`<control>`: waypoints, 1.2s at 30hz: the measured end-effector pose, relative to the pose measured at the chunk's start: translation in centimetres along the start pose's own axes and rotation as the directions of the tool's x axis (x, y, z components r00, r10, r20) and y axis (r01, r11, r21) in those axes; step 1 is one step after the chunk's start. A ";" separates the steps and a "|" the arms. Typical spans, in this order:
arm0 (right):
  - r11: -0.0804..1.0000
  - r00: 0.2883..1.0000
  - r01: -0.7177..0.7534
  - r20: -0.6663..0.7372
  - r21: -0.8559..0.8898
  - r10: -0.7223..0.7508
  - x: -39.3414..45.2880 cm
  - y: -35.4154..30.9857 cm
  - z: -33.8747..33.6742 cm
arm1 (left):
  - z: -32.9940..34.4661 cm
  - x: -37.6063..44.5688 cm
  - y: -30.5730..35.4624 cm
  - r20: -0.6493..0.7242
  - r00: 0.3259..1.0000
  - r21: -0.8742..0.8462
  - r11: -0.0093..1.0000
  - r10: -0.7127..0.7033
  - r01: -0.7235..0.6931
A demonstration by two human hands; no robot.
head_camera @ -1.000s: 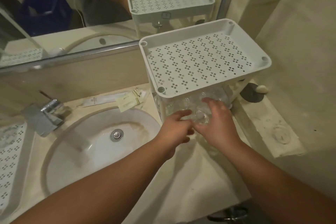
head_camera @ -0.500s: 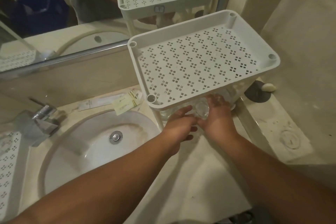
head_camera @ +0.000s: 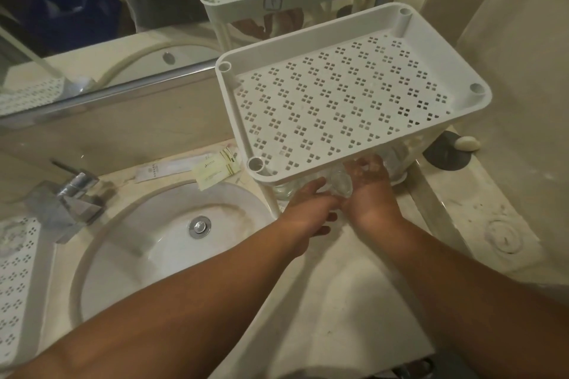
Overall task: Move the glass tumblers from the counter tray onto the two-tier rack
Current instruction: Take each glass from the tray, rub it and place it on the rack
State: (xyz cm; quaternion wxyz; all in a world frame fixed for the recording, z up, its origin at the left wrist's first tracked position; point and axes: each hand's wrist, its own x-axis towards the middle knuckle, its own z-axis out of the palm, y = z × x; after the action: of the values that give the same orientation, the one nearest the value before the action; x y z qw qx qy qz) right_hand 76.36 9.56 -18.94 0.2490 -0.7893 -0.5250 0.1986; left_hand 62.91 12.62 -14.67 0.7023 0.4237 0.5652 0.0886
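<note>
The white two-tier rack (head_camera: 480,101) stands on the counter right of the sink, its perforated top tier bare. Both my hands reach under that tier to the lower shelf. My right hand (head_camera: 371,194) grips a clear glass tumbler (head_camera: 341,185) at the shelf's front edge. The straight fingers of my left hand (head_camera: 309,211) touch the tumbler's left side. Other clear glasses (head_camera: 282,192) show dimly on the lower shelf, mostly hidden by the top tier. The white perforated counter tray (head_camera: 15,286) lies at the far left edge, cut off by the frame.
A round sink (head_camera: 147,243) with a chrome faucet (head_camera: 72,200) lies between tray and rack. Paper sachets (head_camera: 217,169) rest behind the sink. A soap bar on a dark dish (head_camera: 468,143) sits on the ledge right of the rack. A mirror runs along the back.
Both hands have moved forward with the tumbler, further under the rack's top tier. The view has tilted down and closer to the rack.
</note>
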 end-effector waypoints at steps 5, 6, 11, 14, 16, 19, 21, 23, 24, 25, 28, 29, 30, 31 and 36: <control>0.998 0.999 0.029 0.017 -0.049 -0.029 0.3 0.0 0.5 | 0.2 0.9 -0.4 -0.009 1.000 -0.003 1.000 -0.024 0.024; 0.997 0.999 0.042 0.011 -0.060 -0.041 0.3 0.2 0.6 | 0.2 1.0 -0.4 -0.010 1.000 -0.005 1.000 -0.026 0.026; 0.957 0.995 0.060 0.096 -0.284 -0.034 0.8 0.5 1.3 | 0.2 1.2 -0.6 0.002 1.000 0.001 1.000 -0.030 0.030; 0.947 0.994 0.039 0.108 -0.319 -0.005 1.1 0.4 1.4 | 0.2 1.0 -0.5 0.023 0.999 0.019 0.999 -0.031 0.030; 0.948 0.992 0.032 0.126 -0.316 0.008 1.2 0.1 1.3 | 0.2 0.8 -0.3 0.039 0.999 0.029 0.999 -0.034 0.033; 0.944 0.989 0.015 0.144 -0.330 0.034 1.2 -0.4 0.9 | 0.0 0.6 -0.3 0.048 0.999 0.041 0.999 -0.026 0.025; 0.937 0.987 0.011 0.155 -0.350 0.047 0.9 -0.4 0.7 | -0.2 0.3 -0.4 0.032 0.999 0.036 0.999 -0.021 0.020; 0.926 0.985 -0.004 0.158 -0.377 0.069 0.5 -0.5 0.5 | -0.5 -0.2 -0.4 0.025 1.000 0.028 1.000 -0.008 0.008; 0.922 0.984 -0.019 0.154 -0.388 0.085 0.3 -0.6 0.4 | -0.6 -0.6 -0.4 0.027 1.000 0.023 1.000 0.000 0.000; 0.919 0.984 -0.037 0.146 -0.392 0.101 0.0 -0.7 0.3 | -0.8 -1.0 -0.4 0.026 1.000 0.018 1.000 0.008 -0.008; 0.954 0.995 -0.056 0.060 -0.293 0.077 -1.7 -1.3 -0.1 | -1.5 -2.2 -1.0 0.006 0.999 0.015 0.998 0.053 -0.054; 0.975 0.999 -0.041 0.002 -0.218 0.043 -2.7 -1.5 -0.1 | -1.9 -2.6 -1.3 -0.003 0.997 0.021 0.997 0.080 -0.080; 0.989 0.998 -0.018 -0.056 -0.148 0.010 -3.7 -1.9 -0.1 | -2.4 -3.0 -1.6 -0.012 0.994 0.033 0.993 0.111 -0.111; 0.994 0.995 0.003 -0.098 -0.112 -0.014 -4.7 -2.2 0.0 | -2.9 -3.4 -2.0 -0.020 0.989 0.051 0.989 0.143 -0.142; 0.997 0.994 0.024 -0.106 -0.072 -0.031 -8.4 -5.0 0.8 | -6.0 -6.2 -4.0 -0.094 0.956 0.083 0.959 0.277 -0.270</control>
State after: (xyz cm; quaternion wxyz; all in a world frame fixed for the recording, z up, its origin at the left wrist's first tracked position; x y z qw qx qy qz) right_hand 69.13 3.51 -16.09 0.2516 -0.7998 -0.5283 0.1338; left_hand 54.08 9.35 -12.98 0.6376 0.5167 0.5399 0.1873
